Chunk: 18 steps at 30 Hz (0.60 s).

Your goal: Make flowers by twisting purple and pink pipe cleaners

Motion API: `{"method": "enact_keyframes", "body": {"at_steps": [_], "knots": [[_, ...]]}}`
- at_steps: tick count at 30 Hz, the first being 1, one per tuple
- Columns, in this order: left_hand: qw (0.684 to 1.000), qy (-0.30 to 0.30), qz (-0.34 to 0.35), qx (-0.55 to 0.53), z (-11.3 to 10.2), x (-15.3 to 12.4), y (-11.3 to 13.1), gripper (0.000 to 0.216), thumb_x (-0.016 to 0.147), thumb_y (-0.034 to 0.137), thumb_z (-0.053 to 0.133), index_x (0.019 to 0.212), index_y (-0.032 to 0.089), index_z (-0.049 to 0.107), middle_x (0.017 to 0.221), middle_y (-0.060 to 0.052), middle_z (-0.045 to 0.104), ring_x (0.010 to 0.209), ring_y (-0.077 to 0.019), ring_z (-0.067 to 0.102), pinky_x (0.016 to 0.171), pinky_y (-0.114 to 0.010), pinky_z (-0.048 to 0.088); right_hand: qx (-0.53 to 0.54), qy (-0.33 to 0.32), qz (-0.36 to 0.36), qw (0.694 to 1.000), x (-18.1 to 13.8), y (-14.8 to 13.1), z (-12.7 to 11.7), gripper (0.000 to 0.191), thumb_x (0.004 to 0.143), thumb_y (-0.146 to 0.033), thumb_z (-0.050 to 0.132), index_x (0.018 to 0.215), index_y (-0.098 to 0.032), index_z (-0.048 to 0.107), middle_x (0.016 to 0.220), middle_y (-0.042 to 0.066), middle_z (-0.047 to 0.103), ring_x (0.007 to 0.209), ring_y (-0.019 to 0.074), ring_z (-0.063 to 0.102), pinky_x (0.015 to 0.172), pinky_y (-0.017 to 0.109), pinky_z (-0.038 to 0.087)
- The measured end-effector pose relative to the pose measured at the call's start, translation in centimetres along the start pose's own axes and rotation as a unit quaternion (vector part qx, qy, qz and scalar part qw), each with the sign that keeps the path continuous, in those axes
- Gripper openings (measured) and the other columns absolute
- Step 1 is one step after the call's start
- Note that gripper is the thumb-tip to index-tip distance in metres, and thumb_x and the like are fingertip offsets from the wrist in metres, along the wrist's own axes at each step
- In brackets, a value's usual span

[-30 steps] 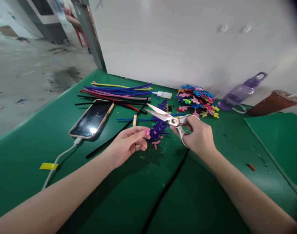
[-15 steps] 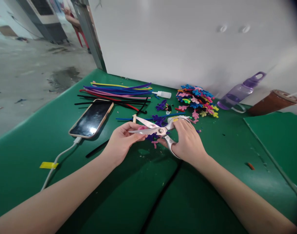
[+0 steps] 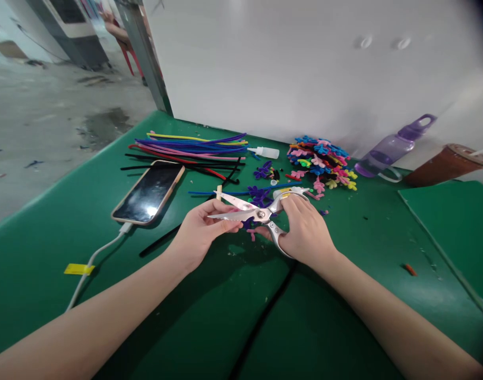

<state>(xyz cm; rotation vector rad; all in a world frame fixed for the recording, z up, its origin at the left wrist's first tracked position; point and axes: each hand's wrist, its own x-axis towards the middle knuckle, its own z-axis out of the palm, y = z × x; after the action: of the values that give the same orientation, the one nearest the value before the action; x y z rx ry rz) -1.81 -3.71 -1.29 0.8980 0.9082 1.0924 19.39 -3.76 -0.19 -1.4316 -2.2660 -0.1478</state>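
Note:
My right hand has its fingers through the handles of metal scissors, whose blades are spread apart and point left. My left hand is closed in a pinch at the blades, on a small pink fuzzy piece that looks like pipe cleaner. The blades and fingers cover most of it. A short pale stick-like piece stands up above my left fingers; whether they hold it I cannot tell. Purple bent pipe-cleaner shapes lie just behind the scissors.
Long coloured pipe cleaners lie at the back left, near a phone on a white cable. Behind the hands are a small dropper bottle and a pile of pipe-cleaner shapes. A purple bottle and a brown cup stand right.
The pink piece shows less between my left fingers, which have shifted slightly right along the blades. The scissors stay spread in nearly the same place.

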Motion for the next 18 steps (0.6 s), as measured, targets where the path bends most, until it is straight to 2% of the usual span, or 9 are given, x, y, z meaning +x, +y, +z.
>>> {"method": "enact_keyframes", "body": {"at_steps": [18], "knots": [[1.000,-0.013,-0.007,-0.014,0.11,0.18,-0.18,0.015,0.066,0.012,0.073,0.072,0.017,0.060,0.070,0.004,0.067,0.062,-0.0085,0.062,0.059,-0.019,0.049,-0.004,-0.008,-0.001,1.000,0.19,-0.19,0.01,0.038,0.073,-0.051,0.057,0.086,-0.018,0.043,0.084,0.010,0.054,0.083,0.0256,0.051,0.070,0.037,0.039]]}}
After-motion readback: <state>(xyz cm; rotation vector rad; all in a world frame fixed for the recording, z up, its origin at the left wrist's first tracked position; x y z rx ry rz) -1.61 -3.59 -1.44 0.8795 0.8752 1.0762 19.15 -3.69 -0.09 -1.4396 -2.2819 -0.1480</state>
